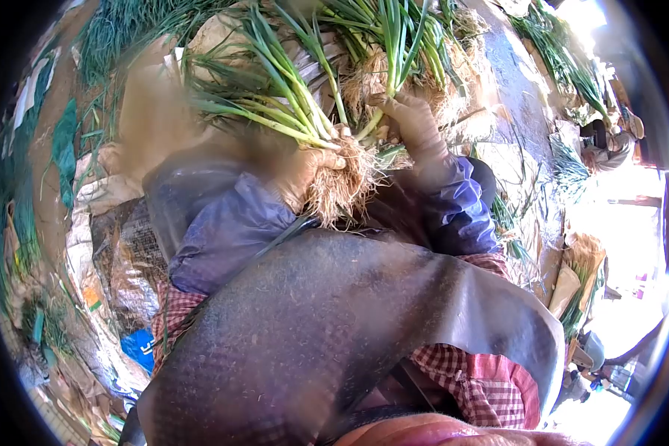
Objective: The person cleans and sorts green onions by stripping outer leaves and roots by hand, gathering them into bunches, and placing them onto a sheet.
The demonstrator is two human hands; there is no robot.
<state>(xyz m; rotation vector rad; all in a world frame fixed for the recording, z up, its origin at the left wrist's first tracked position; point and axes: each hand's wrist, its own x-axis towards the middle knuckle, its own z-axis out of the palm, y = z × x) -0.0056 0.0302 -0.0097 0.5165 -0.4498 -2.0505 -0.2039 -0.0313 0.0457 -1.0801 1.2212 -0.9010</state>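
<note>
My left hand (302, 177), in a tan glove, is closed round a bunch of green onions (297, 111) at the root end. Their pale, stringy roots (343, 182) hang down beside the fingers, and the leaves fan up and to the left. Slightly higher and to the right, my right hand (411, 123), also gloved, pinches the stem of another green onion (392, 59). Its white lower end slants down toward the bunch. Blue-purple sleeves cover both forearms, and a dark apron (312, 312) lies over my lap.
More green onions (438, 52) with roots lie just beyond my hands. Heaps of greens (119, 37) are at the upper left. Another bundle (565, 67) lies at the upper right, near a person (613, 149). Sacks (126, 245) cover the ground at left.
</note>
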